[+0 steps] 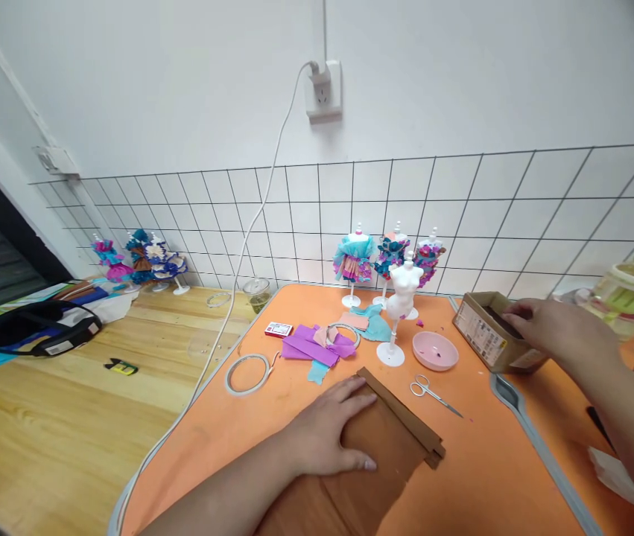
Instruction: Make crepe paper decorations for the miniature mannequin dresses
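Low in the centre of the frame, a person's left hand (325,435) lay palm down with its fingers spread, pressing on a brown sheet (387,447) and gripping nothing that showed. The sheet covered the lower middle of an orange mat (495,484), with a narrow folded strip along its upper right edge. At the right of the frame, the right hand (551,327) reached over a small cardboard box (478,339), its fingers bent and their tips at the open top; whether they held anything could not be told.

Just above the brown sheet stood a bare white dress form (404,290) on a round base, with three dressed forms (353,257) behind it, against the tiled wall. A pink bowl (433,351) sat between the bare form and the box, and small scissors (433,394) lay below the bowl, apart from both hands. Left of the forms were purple pieces (308,348), a red and white packet (279,329) and a roll of tape (228,377). A white cable (264,199) ran from a wall socket (324,97) at upper centre down to the lower left.
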{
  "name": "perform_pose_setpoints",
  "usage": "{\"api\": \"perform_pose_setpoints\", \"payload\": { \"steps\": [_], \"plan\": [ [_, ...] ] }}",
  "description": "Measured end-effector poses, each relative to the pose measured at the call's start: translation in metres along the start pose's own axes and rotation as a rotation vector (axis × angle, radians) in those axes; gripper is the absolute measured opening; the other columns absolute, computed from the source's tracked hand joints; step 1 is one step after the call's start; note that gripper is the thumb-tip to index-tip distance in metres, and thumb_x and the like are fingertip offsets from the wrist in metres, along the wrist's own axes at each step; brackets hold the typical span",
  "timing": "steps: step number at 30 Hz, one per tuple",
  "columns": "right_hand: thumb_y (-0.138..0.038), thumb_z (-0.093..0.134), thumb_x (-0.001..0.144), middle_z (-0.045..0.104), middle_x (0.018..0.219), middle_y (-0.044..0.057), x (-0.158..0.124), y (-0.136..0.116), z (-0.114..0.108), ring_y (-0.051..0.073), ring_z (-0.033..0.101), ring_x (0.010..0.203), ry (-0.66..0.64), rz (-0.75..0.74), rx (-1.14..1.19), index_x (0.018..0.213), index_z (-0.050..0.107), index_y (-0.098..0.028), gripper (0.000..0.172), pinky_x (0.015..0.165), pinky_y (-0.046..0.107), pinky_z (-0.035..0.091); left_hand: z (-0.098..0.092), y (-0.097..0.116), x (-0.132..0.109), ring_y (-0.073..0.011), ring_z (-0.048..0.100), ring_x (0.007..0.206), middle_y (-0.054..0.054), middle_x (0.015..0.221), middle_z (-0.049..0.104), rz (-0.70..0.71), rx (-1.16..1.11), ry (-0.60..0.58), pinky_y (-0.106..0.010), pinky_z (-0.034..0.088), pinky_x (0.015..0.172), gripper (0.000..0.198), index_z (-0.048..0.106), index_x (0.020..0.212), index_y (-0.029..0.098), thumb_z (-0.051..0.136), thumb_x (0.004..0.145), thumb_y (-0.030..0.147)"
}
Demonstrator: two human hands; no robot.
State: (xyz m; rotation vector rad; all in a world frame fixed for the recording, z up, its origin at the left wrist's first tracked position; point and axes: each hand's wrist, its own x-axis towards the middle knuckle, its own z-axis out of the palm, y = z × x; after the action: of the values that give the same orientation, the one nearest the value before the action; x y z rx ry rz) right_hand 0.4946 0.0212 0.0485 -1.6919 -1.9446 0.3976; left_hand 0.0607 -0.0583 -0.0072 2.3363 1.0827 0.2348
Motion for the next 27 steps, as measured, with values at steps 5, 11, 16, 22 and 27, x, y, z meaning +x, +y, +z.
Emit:
{"api": "perform_pose_setpoints", "payload": {
  "steps": [5,11,16,22,27],
  "plan": [
    [-0.046,0.041,0.09,0.066,0.08,0.011,-0.05,-0.07,0.037,0.027,0.059,0.072,-0.135,0.228,-0.365,0.075,0.061,-0.024,0.033,0.056,0.034,0.033,-0.004,-0.003,-0.002,-0.0323,0.053,0.111,-0.013,0.12,0.056,-0.351,0.074,0.275,-0.046,0.045,0.091,0.071,0.058,0.113,0.02,0.05,0.071,0.076],
    [-0.031,0.051,0.082,0.067,0.078,0.005,-0.115,-0.118,0.118,0.022,0.06,0.073,-0.464,0.15,-0.281,0.072,0.061,-0.022,0.016,0.057,0.028,0.031,-0.005,-0.005,0.001,-0.0274,0.056,0.087,-0.006,0.088,0.061,-0.416,0.159,0.102,-0.039,0.041,0.078,0.051,0.06,0.075,0.02,0.07,0.056,0.067],
    [-0.025,0.051,0.081,0.065,0.093,0.002,-0.122,-0.121,0.139,0.02,0.059,0.084,-0.382,0.052,-0.179,0.091,0.06,-0.024,0.014,0.064,0.028,0.034,0.002,-0.017,0.007,-0.0149,0.051,0.07,0.001,0.077,0.058,-0.422,-0.242,0.136,-0.025,0.037,0.062,0.033,0.054,0.08,0.019,0.071,0.066,0.043],
    [-0.027,0.043,0.088,0.062,0.098,0.003,-0.114,-0.107,0.142,0.019,0.06,0.084,-0.285,0.047,-0.221,0.095,0.06,-0.023,0.019,0.064,0.028,0.037,-0.012,-0.027,0.004,-0.017,0.063,0.078,-0.004,0.085,0.067,-0.415,-1.075,-0.107,-0.028,0.047,0.073,0.044,0.062,0.092,0.014,0.08,0.063,0.041],
    [-0.025,0.037,0.092,0.058,0.113,0.007,-0.113,-0.103,0.142,0.021,0.06,0.095,-0.277,-0.025,-0.218,0.123,0.056,-0.026,0.037,0.067,0.028,0.041,-0.031,-0.034,0.001,-0.0223,0.067,0.098,-0.011,0.11,0.069,-0.301,-1.391,-0.056,-0.034,0.049,0.091,0.045,0.065,0.109,0.014,0.08,0.068,0.026]
  ]
}}
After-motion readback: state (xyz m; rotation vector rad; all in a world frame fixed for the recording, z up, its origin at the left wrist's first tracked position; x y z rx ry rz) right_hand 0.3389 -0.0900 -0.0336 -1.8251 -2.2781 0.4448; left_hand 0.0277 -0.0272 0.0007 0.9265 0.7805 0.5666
